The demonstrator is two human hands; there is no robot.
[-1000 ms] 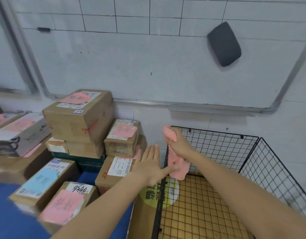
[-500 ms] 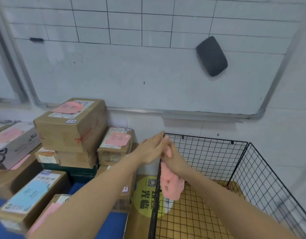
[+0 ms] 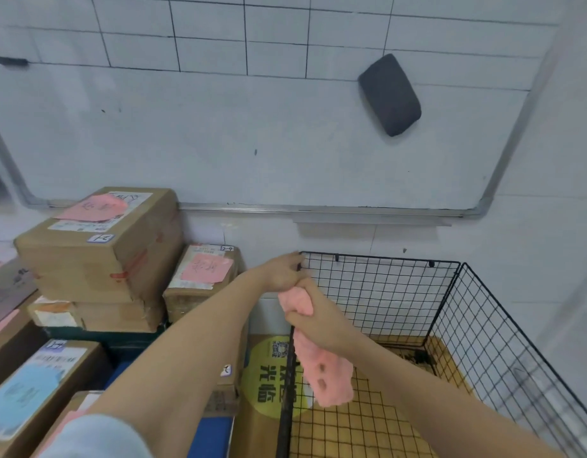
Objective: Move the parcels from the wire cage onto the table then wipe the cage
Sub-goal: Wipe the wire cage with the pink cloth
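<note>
Centre frame, my right hand (image 3: 313,314) clamps a fluffy pink cloth (image 3: 330,375) on the black wire cage (image 3: 384,292) edge, left hand (image 3: 280,272) at its corner, grip unclear; brown cardboard parcels (image 3: 100,256) stacked left.

Whiteboard (image 3: 252,127) on white wall (image 3: 550,259), black grid lines at top; dark eraser (image 3: 389,94) stuck on it.

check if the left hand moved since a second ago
Yes: the left hand rose beside the wire cage's left panel to its top back corner.
</note>
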